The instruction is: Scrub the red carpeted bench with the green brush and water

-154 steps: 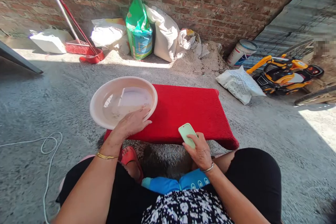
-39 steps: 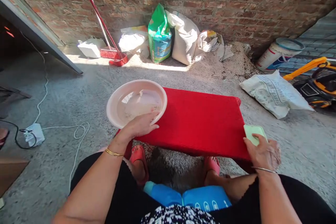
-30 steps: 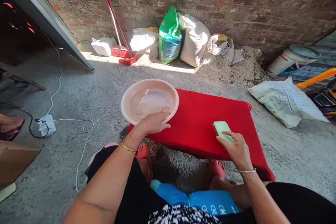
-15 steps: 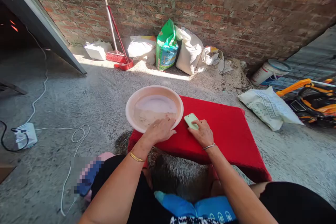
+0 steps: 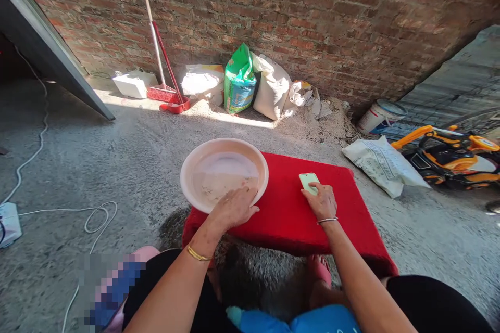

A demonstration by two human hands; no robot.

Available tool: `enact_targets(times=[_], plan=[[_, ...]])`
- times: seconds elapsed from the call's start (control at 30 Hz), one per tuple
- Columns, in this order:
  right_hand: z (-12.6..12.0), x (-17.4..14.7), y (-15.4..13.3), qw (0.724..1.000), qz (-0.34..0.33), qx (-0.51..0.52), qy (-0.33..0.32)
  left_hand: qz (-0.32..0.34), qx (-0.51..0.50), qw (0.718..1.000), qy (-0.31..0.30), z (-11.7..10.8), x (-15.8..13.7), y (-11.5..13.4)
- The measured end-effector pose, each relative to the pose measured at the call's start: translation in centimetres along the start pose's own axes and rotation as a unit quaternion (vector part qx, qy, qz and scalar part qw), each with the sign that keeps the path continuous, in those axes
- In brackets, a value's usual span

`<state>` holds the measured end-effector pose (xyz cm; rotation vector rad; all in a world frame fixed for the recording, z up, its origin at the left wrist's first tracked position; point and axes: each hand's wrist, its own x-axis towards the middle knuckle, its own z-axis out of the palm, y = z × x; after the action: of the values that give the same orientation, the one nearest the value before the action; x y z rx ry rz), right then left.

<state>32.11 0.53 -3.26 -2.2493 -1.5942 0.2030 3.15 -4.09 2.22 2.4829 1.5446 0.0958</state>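
Observation:
A pale pink round basin (image 5: 186,173) with a thin layer of grain and water sits on the left end of a low red-covered table (image 5: 289,213). My left hand (image 5: 233,207) grips the basin's near rim, fingers over the edge. My right hand (image 5: 321,201) holds a light green phone (image 5: 308,182) flat against the red cover, right of the basin. My knees and a blue cloth show at the bottom edge.
Against the brick wall stand a green bag (image 5: 239,81), white sacks (image 5: 273,86), a red broom with dustpan (image 5: 169,88) and a white bucket (image 5: 378,116). A printed sack (image 5: 380,162) and an orange toy car (image 5: 449,154) lie right. A white cable (image 5: 78,212) runs across the floor at left.
My right hand carried the phone from the table's right edge toward the basin, then back out to the middle of the table. My left hand stayed on the basin rim. The view tilted up.

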Motion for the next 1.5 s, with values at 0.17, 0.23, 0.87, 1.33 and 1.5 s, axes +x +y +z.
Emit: enact_targets(times=[0.17, 0.23, 0.87, 1.33, 1.5], plan=[[1.0, 4.1, -4.7, 0.997, -0.075, 0.032, -0.018, -0.003, -0.019, 1.0, -0.007, -0.2, 0.0, -0.1], [2.1, 5.4, -8.4, 0.992, -0.116, 0.022, -0.044, -0.003, -0.028, 1.0, -0.013, -0.2, 0.1, -0.2], [-6.0, 15.3, 9.6, 0.99, 0.126, -0.063, -0.007, -0.007, -0.03, 0.999, -0.026, 0.6, 0.9, -1.1], [1.4, 5.6, -3.9, 0.993, -0.093, 0.041, -0.064, -0.018, -0.04, 0.998, -0.033, -0.2, 0.8, -0.4], [3.8, 2.2, -9.6, 0.965, -0.237, 0.003, -0.108, -0.016, -0.034, 0.999, -0.024, 0.1, 0.6, -0.7]])
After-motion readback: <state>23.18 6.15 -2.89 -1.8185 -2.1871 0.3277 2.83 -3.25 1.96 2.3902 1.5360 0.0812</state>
